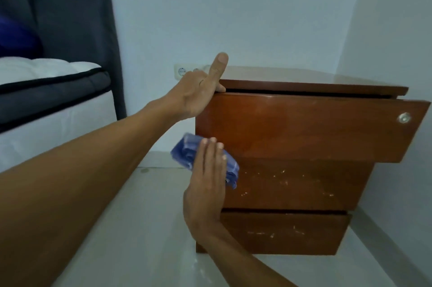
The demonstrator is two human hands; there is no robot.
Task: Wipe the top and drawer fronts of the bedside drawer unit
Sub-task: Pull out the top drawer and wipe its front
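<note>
The brown wooden drawer unit stands in the corner, three drawers high, its top drawer pulled slightly forward. My left hand grips the unit's top left corner, thumb raised and fingers hooked over the edge. My right hand presses a folded blue cloth flat against the left end of the middle drawer front, which carries pale scratch marks. The bottom drawer front is scratched too. A round metal lock sits at the top drawer's right end.
A bed with a white mattress and dark grey headboard stands to the left. A wall socket sits behind my left hand. Pale walls close in behind and to the right of the unit. The floor is pale and glossy.
</note>
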